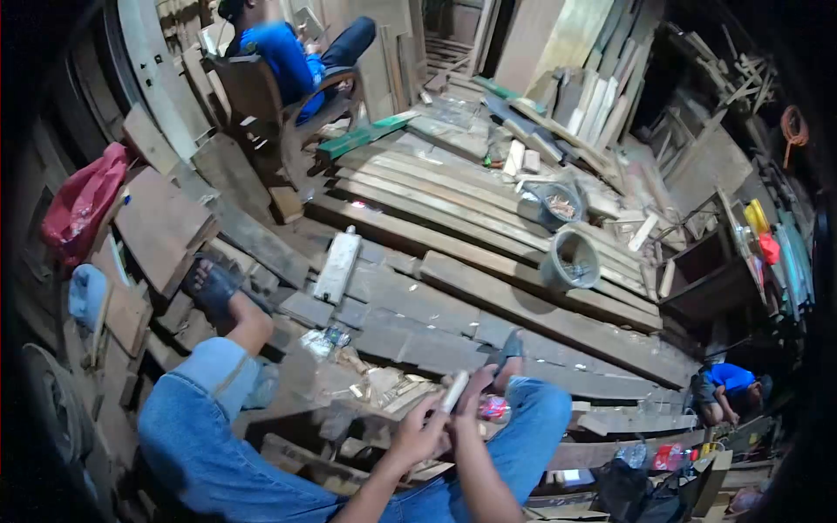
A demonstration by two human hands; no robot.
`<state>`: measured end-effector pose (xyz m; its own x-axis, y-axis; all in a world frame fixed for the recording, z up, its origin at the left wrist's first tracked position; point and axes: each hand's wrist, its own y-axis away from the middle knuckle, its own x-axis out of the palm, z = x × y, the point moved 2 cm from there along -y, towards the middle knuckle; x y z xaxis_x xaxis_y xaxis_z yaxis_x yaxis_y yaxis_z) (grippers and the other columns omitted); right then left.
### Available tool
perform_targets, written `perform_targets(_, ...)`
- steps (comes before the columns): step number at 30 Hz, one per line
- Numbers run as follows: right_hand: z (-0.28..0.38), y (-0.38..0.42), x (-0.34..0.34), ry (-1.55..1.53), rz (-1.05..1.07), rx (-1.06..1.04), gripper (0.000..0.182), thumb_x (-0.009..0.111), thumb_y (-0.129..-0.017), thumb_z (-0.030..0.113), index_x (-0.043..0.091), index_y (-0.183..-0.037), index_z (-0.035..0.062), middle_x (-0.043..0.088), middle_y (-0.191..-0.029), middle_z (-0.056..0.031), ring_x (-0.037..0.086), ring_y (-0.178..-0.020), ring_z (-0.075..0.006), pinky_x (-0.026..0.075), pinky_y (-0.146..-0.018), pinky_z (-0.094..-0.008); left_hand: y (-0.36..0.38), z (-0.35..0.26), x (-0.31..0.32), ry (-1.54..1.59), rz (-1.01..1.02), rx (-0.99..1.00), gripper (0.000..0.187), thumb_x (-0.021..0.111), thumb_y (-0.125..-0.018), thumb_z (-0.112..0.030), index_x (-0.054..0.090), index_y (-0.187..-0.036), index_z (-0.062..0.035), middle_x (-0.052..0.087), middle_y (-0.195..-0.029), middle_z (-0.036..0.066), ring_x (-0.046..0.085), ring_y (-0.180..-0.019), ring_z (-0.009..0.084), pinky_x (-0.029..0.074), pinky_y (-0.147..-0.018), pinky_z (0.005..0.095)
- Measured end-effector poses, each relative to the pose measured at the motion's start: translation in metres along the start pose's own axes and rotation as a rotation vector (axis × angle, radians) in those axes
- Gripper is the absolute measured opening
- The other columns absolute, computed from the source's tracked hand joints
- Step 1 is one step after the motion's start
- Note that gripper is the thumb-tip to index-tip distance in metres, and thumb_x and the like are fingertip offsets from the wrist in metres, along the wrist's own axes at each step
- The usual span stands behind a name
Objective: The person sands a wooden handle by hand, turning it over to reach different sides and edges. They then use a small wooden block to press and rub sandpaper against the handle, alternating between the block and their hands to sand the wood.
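Note:
Just above my lap, my left hand (pixel 417 436) is closed round a short pale piece of wood (pixel 454 390) that points up and away from me. Close against it is my right hand (pixel 466 420), its fingers curled beside the same piece. Something dark reddish-brown shows at the right fingers, too blurred to name. Beyond the hands, wood scraps (pixel 375 383) lie on the ground between my feet. A clear bottle with a red label (pixel 494 408) sits just right of my right hand.
Long planks (pixel 488 296) stretch across the floor ahead, with two buckets (pixel 571 261) (pixel 558 205) on them. A white rectangular block (pixel 337 266) lies left of centre. One person in blue (pixel 283 65) sits in a chair; another (pixel 731 382) crouches at right. A red bag (pixel 87 205) is left.

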<state>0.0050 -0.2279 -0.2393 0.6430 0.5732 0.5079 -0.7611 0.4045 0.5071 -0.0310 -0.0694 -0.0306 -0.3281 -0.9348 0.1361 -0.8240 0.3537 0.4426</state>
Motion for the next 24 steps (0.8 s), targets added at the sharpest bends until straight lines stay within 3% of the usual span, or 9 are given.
perform_targets(1,0.000,0.004,0.004,-0.010,-0.002,0.016,0.068,0.041,-0.091,0.081,0.049,-0.102,0.0144,0.053,-0.088,-0.0039,0.055,-0.074,-0.0181,0.049,-0.060,-0.0349,-0.005,0.010,0.003,0.077,-0.013,0.003,0.044,0.055,-0.104,-0.025,0.051,-0.146,-0.0093,0.067,-0.088,0.004,0.060,-0.056,0.0068,0.047,-0.050,0.0242)
perform_targets(4,0.020,0.065,0.050,0.052,0.008,0.170,0.076,0.039,-0.085,0.088,0.050,-0.105,0.0157,0.052,-0.086,-0.0058,0.053,-0.071,-0.0196,0.048,-0.055,-0.0353,-0.011,0.024,-0.001,-0.185,-0.133,0.191,0.046,0.059,-0.100,-0.025,0.054,-0.141,-0.0042,0.071,-0.108,0.017,0.070,-0.093,0.0232,0.055,-0.082,0.0363)
perform_targets(5,0.032,0.082,0.068,0.050,-0.020,0.195,0.076,0.039,-0.086,0.088,0.050,-0.105,0.0157,0.052,-0.085,-0.0050,0.053,-0.069,-0.0193,0.047,-0.054,-0.0349,-0.012,0.020,-0.003,-0.205,-0.165,0.245,0.048,0.060,-0.098,-0.026,0.055,-0.140,-0.0032,0.068,-0.121,0.023,0.065,-0.114,0.0318,0.049,-0.098,0.0401)
perform_targets(11,0.031,0.024,0.055,0.006,0.053,-0.011,0.077,0.046,-0.080,0.090,0.056,-0.093,0.0144,0.052,-0.071,-0.0016,0.054,-0.059,-0.0166,0.044,-0.048,-0.0314,-0.003,0.010,-0.001,-0.189,-0.137,0.159,0.048,0.057,-0.099,-0.033,0.055,-0.141,-0.0096,0.066,-0.122,0.028,0.063,-0.116,0.0419,0.050,-0.097,0.0450)
perform_targets(15,0.017,0.048,0.048,0.122,-0.092,0.199,0.063,0.048,-0.090,0.077,0.057,-0.093,0.0149,0.053,-0.073,-0.0018,0.052,-0.060,-0.0199,0.043,-0.052,-0.0328,-0.004,0.018,0.000,-0.338,-0.140,0.168,0.053,0.057,-0.098,-0.040,0.048,-0.144,-0.0129,0.066,-0.118,0.030,0.063,-0.111,0.0475,0.051,-0.093,0.0483)
perform_targets(16,-0.036,0.021,0.005,-0.073,0.003,0.187,0.064,0.049,-0.090,0.077,0.059,-0.093,0.0138,0.054,-0.072,-0.0027,0.053,-0.061,-0.0221,0.044,-0.053,-0.0354,0.002,0.005,0.003,-0.386,-0.104,0.010,0.060,0.057,-0.097,-0.041,0.039,-0.147,-0.0135,0.066,-0.115,0.032,0.065,-0.106,0.0495,0.051,-0.090,0.0514)
perform_targets(19,-0.002,0.024,0.027,-0.260,0.244,0.383,0.063,0.053,-0.091,0.070,0.063,-0.102,0.0089,0.055,-0.076,-0.0058,0.050,-0.063,-0.0226,0.045,-0.056,-0.0409,0.001,0.022,0.007,-0.443,-0.083,0.136,0.065,0.060,-0.096,-0.043,0.034,-0.148,-0.0143,0.066,-0.108,0.036,0.065,-0.101,0.0527,0.052,-0.087,0.0552)
perform_targets(20,0.009,0.036,0.044,-0.443,0.229,0.328,0.078,0.043,-0.089,0.082,0.060,-0.100,0.0069,0.054,-0.073,-0.0047,0.052,-0.058,-0.0221,0.044,-0.049,-0.0359,0.002,0.024,0.007,-0.450,-0.064,0.138,0.067,0.063,-0.094,-0.042,0.035,-0.148,-0.0128,0.066,-0.111,0.033,0.066,-0.103,0.0497,0.052,-0.088,0.0528)
perform_targets(24,0.037,0.051,0.056,0.044,-0.053,0.177,0.079,0.049,-0.085,0.084,0.062,-0.101,0.0068,0.056,-0.075,-0.0046,0.055,-0.063,-0.0218,0.046,-0.053,-0.0359,0.001,0.003,0.009,-0.477,0.008,-0.014,0.076,0.070,-0.089,-0.045,0.037,-0.147,-0.0087,0.064,-0.124,0.028,0.064,-0.115,0.0430,0.050,-0.096,0.0475)
